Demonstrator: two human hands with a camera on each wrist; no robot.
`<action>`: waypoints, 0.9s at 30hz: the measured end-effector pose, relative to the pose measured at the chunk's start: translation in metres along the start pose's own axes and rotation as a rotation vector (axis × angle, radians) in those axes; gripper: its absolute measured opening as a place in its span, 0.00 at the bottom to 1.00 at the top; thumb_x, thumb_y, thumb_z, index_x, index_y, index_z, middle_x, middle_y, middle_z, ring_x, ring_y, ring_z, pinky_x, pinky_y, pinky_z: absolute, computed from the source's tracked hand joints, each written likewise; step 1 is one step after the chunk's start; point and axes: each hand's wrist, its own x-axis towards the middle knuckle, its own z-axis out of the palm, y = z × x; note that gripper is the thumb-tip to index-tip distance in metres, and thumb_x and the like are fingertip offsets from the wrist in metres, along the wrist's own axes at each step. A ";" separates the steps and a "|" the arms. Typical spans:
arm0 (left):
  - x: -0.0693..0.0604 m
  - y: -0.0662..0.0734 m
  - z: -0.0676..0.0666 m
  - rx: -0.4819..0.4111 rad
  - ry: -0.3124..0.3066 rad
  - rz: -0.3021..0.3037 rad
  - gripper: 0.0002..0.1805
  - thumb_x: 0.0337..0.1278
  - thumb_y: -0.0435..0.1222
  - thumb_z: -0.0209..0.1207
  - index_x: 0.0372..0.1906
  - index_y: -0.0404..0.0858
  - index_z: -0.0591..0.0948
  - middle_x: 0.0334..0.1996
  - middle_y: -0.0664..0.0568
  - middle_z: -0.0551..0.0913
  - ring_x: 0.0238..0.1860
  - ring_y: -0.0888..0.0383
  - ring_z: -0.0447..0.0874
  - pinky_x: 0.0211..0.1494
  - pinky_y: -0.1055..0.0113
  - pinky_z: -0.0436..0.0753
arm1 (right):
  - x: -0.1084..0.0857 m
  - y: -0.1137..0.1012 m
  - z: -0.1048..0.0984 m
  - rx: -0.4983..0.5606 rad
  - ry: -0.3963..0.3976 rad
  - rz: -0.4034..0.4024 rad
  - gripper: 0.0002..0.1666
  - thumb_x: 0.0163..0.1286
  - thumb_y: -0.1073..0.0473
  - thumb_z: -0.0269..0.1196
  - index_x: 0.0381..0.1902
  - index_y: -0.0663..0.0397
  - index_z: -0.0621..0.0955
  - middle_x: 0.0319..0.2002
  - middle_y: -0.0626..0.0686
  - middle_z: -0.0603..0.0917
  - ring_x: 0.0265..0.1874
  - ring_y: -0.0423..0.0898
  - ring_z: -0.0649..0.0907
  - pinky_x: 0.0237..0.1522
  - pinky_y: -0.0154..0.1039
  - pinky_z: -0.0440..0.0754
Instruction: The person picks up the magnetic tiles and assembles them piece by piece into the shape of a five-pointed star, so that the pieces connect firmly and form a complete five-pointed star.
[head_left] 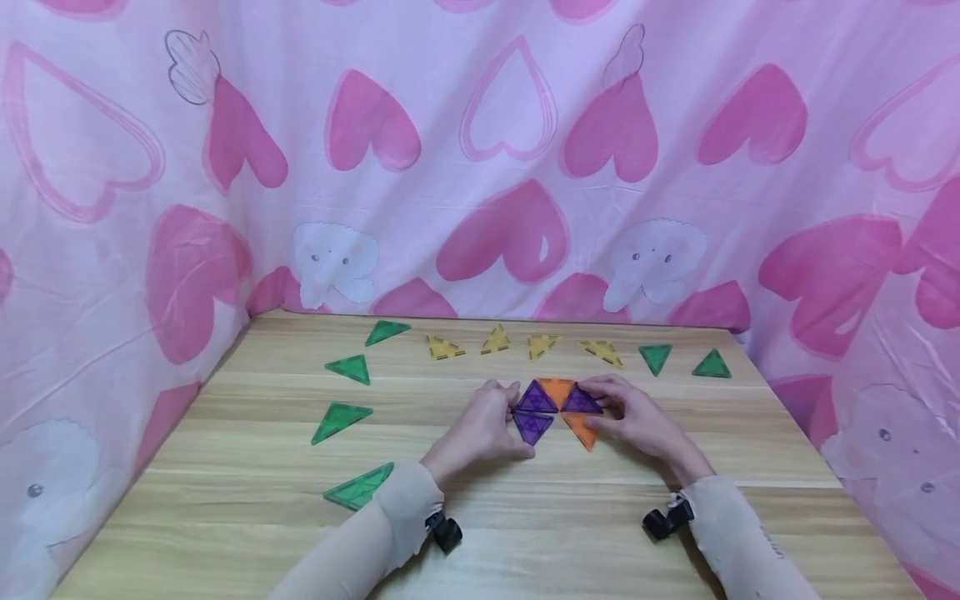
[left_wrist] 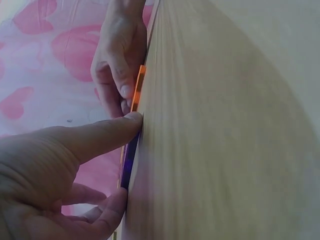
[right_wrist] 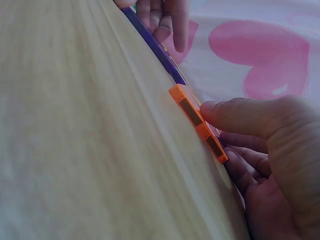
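Pink heart-print curtains [head_left: 300, 92] on three sides of a wood-grain table [head_left: 555, 533] mark a screened nook.

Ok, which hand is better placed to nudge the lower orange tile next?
Probably the right hand: its thumb is on the lower orange tile, while the left hand is across at the left purple tiles.
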 end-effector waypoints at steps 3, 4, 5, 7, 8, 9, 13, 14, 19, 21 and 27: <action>0.000 0.003 0.001 -0.012 0.012 -0.004 0.61 0.38 0.46 0.91 0.79 0.28 0.75 0.52 0.45 0.83 0.49 0.54 0.76 0.62 0.57 0.84 | -0.001 0.000 0.002 -0.008 0.001 -0.015 0.36 0.75 0.57 0.76 0.78 0.47 0.81 0.74 0.53 0.79 0.67 0.55 0.83 0.69 0.43 0.81; 0.000 0.004 0.002 -0.019 0.016 -0.002 0.60 0.37 0.45 0.92 0.79 0.28 0.76 0.51 0.45 0.83 0.49 0.54 0.76 0.62 0.57 0.84 | -0.001 0.001 0.002 -0.013 0.001 -0.020 0.36 0.75 0.57 0.76 0.78 0.47 0.80 0.74 0.53 0.79 0.68 0.55 0.83 0.70 0.45 0.81; 0.001 0.004 0.002 -0.025 0.021 0.002 0.59 0.37 0.45 0.92 0.78 0.29 0.77 0.51 0.45 0.83 0.49 0.54 0.76 0.61 0.57 0.84 | -0.001 0.001 0.003 -0.014 0.002 -0.017 0.36 0.75 0.57 0.76 0.78 0.46 0.80 0.74 0.52 0.79 0.68 0.55 0.82 0.70 0.46 0.80; 0.001 0.005 0.003 -0.036 0.023 0.007 0.58 0.36 0.45 0.92 0.77 0.30 0.78 0.50 0.46 0.83 0.48 0.54 0.75 0.59 0.58 0.83 | -0.001 0.001 0.002 -0.011 0.003 -0.021 0.36 0.75 0.57 0.76 0.79 0.46 0.80 0.74 0.52 0.78 0.69 0.55 0.82 0.71 0.49 0.80; 0.001 0.004 0.003 -0.046 0.020 0.005 0.57 0.37 0.45 0.92 0.77 0.31 0.79 0.49 0.47 0.82 0.48 0.55 0.75 0.57 0.59 0.82 | -0.001 0.001 0.002 -0.012 0.003 -0.025 0.36 0.75 0.57 0.76 0.79 0.46 0.80 0.74 0.52 0.78 0.69 0.56 0.82 0.71 0.50 0.80; 0.001 0.004 0.003 -0.057 0.016 0.003 0.57 0.38 0.45 0.92 0.77 0.32 0.79 0.48 0.48 0.82 0.47 0.56 0.74 0.56 0.60 0.82 | -0.002 0.001 0.002 -0.012 0.000 -0.026 0.36 0.75 0.56 0.76 0.79 0.45 0.80 0.74 0.52 0.78 0.69 0.55 0.82 0.71 0.50 0.79; 0.002 0.002 0.003 -0.094 0.000 -0.029 0.49 0.49 0.48 0.88 0.76 0.36 0.81 0.46 0.50 0.80 0.45 0.57 0.73 0.49 0.64 0.78 | -0.002 0.000 0.001 -0.006 -0.017 -0.025 0.36 0.75 0.55 0.77 0.78 0.44 0.81 0.75 0.52 0.78 0.68 0.54 0.83 0.71 0.48 0.80; 0.002 0.001 0.002 -0.099 0.001 -0.035 0.46 0.52 0.49 0.87 0.75 0.37 0.83 0.45 0.51 0.80 0.45 0.58 0.73 0.48 0.64 0.78 | -0.001 -0.001 0.001 -0.006 -0.020 -0.024 0.36 0.74 0.54 0.77 0.78 0.44 0.81 0.75 0.52 0.78 0.68 0.54 0.83 0.71 0.46 0.80; 0.004 -0.005 0.000 -0.121 0.041 -0.004 0.32 0.62 0.45 0.82 0.67 0.36 0.89 0.45 0.50 0.86 0.46 0.55 0.76 0.50 0.62 0.78 | -0.001 -0.001 0.002 0.037 -0.021 0.002 0.37 0.73 0.49 0.79 0.77 0.44 0.82 0.75 0.52 0.78 0.68 0.53 0.83 0.72 0.42 0.80; 0.004 -0.007 -0.001 -0.126 0.047 0.007 0.29 0.63 0.43 0.81 0.66 0.35 0.89 0.47 0.49 0.87 0.47 0.54 0.78 0.51 0.62 0.79 | -0.001 0.001 0.002 0.071 -0.021 0.006 0.37 0.72 0.49 0.79 0.76 0.46 0.82 0.75 0.53 0.79 0.67 0.53 0.84 0.70 0.39 0.81; 0.006 -0.007 -0.003 -0.126 0.036 -0.014 0.29 0.62 0.40 0.81 0.65 0.33 0.89 0.50 0.46 0.86 0.49 0.53 0.81 0.54 0.61 0.83 | -0.001 -0.001 0.004 0.179 -0.053 -0.007 0.36 0.73 0.54 0.78 0.76 0.50 0.82 0.74 0.55 0.82 0.66 0.54 0.85 0.67 0.32 0.81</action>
